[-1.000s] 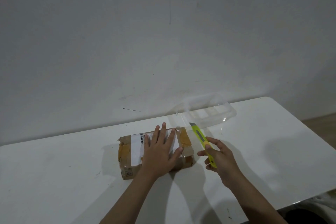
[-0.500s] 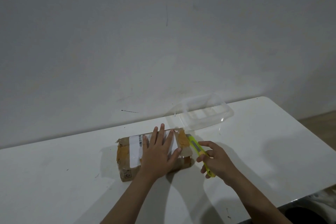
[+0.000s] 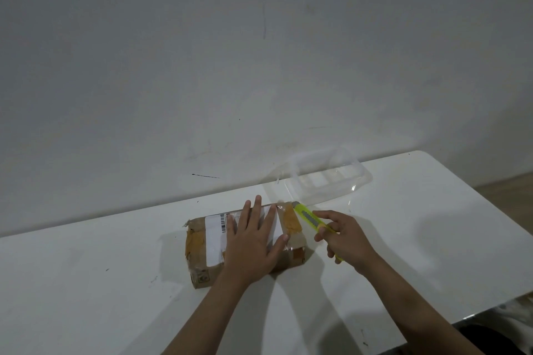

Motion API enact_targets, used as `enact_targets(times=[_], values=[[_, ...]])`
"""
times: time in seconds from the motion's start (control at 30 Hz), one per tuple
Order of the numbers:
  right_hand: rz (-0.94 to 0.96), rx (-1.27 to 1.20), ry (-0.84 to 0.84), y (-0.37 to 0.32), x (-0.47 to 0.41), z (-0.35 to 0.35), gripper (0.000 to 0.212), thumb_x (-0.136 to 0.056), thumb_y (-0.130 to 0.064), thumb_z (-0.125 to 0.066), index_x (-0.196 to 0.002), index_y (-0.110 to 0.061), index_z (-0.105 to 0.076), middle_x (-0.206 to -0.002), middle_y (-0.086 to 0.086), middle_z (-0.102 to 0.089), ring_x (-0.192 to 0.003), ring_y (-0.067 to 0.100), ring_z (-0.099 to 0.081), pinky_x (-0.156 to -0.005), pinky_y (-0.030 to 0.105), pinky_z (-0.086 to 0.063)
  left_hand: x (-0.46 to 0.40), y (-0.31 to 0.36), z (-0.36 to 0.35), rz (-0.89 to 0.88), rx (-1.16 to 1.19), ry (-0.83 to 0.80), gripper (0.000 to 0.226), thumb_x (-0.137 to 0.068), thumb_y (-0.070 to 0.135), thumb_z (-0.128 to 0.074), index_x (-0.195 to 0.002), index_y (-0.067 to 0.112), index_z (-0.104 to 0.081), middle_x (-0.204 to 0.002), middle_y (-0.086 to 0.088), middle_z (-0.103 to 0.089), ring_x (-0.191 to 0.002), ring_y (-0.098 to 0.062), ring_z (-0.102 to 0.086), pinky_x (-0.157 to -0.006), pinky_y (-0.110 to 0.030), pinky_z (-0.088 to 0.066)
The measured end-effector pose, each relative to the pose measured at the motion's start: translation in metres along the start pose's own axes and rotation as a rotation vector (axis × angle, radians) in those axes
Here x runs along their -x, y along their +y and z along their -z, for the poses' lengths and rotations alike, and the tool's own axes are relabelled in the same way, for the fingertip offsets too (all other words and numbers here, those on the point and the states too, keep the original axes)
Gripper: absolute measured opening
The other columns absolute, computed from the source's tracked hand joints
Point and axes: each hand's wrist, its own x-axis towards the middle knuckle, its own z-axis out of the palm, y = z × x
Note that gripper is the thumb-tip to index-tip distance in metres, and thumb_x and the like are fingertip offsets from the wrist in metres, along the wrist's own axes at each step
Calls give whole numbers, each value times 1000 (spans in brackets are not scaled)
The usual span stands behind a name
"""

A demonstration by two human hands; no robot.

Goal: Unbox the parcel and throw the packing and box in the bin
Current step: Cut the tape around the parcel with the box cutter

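My left hand (image 3: pixel 253 242) lies flat w/ fingers spread on top of the parcel (image 3: pixel 245 242), pressing on its white shipping label (image 3: pixel 215 236). My right hand (image 3: pixel 347 239) is closed round a yellow box cutter (image 3: pixel 310 219), tip pointing up-left & sitting at the parcel's far right corner, right by the brown tape (image 3: pixel 291 222); can't tell if the blade actually touches. Parcel is brown cardboard, taped, unopened, lying approx mid worktop (image 3: pixel 86 282), nearer the wall (image 3: pixel 259 52). Behind it, just beside the cutter tip, a clear plastic container (image 3: pixel 326 179) sits against the wall edge of the worktop.
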Motion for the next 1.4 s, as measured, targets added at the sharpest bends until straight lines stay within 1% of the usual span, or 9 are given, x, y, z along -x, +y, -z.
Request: enact_targets(times=[0.27, 0.6, 0.77, 0.87, 0.97, 1.03, 1.17, 1.3, 1.4], values=[[61, 66, -28, -4, -7, 15, 36, -87, -1, -53, -115, -21, -63, -75, 13, -71, -34, 6, -45, -35, 16, -36, 0, 0, -3, 1, 11, 31, 68, -90, 67, -12, -149, 34, -9, -159, 2, 7, -146, -21, 11, -109, -50, 10], [96, 15, -43, 3, -18, 20, 35, -84, 2, -54, -109, -20, -67, -61, 8, -67, -32, 10, -38, -40, 21, -38, -1, 0, -1, 7, 22, 29, 69, -89, 67, -12, -149, 33, -12, -159, 1, 5, -146, -23, 7, -110, -51, 7], [137, 77, -28, 4, -19, 16, 36, -84, 1, -55, -107, -24, -66, -65, 10, -67, -33, 5, -41, -40, 22, -39, -2, -1, -1, 10, 24, 16, 70, -88, 68, -10, -150, 33, -9, -159, 1, 8, -146, -21, 10, -110, -50, 9], [197, 167, -33, 4, -20, 19, 36, -85, 0, -56, -109, -25, -66, -75, 15, -65, -43, 3, -51, -40, 13, -39, -1, 0, -1, 11, 23, 10, 71, -87, 68, -8, -150, 33, -8, -159, 1, 9, -146, -21, 12, -110, -50, 10], [232, 239, -37, 5, -21, 20, 36, -84, -3, -57, -109, -26, -66, -71, -2, -60, -61, 8, -57, -48, 10, -41, -1, 0, -1, 13, 20, 9, 72, -87, 68, -7, -150, 33, -7, -159, 1, 9, -146, -22, 12, -110, -50, 10], [257, 283, -39, 4, -20, 21, 35, -84, -3, -57, -110, -26, -66, -71, -10, -57, -65, 9, -58, -54, 14, -45, -1, 0, -1, 13, 22, 15, 72, -88, 68, -8, -150, 32, -9, -159, 0, 8, -146, -22, 10, -110, -50, 9], [314, 325, -39, 3, -16, 24, 35, -84, -3, -57, -111, -23, -66, -68, -4, -61, -70, 27, -64, -68, 38, -54, -1, 0, -2, 16, 19, 16, 71, -88, 67, -9, -150, 32, -11, -159, 0, 7, -145, -21, 11, -110, -49, 6], [346, 354, -47, -1, -14, 26, 34, -84, -3, -57, -112, -20, -66, -68, -11, -58, -69, 30, -63, -69, 39, -53, -1, 1, -1, 22, 37, 20, 72, -88, 67, -11, -150, 31, -13, -159, 0, 4, -146, -22, 7, -112, -52, 2], [331, 359, -53, -2, -12, 27, 34, -84, -4, -58, -112, -22, -66, -73, -9, -59, -74, 29, -64, -69, 38, -54, -1, 1, 0, 26, 27, 0, 73, -86, 68, -7, -150, 32, -9, -159, 1, 9, -146, -22, 9, -113, -53, 2]])
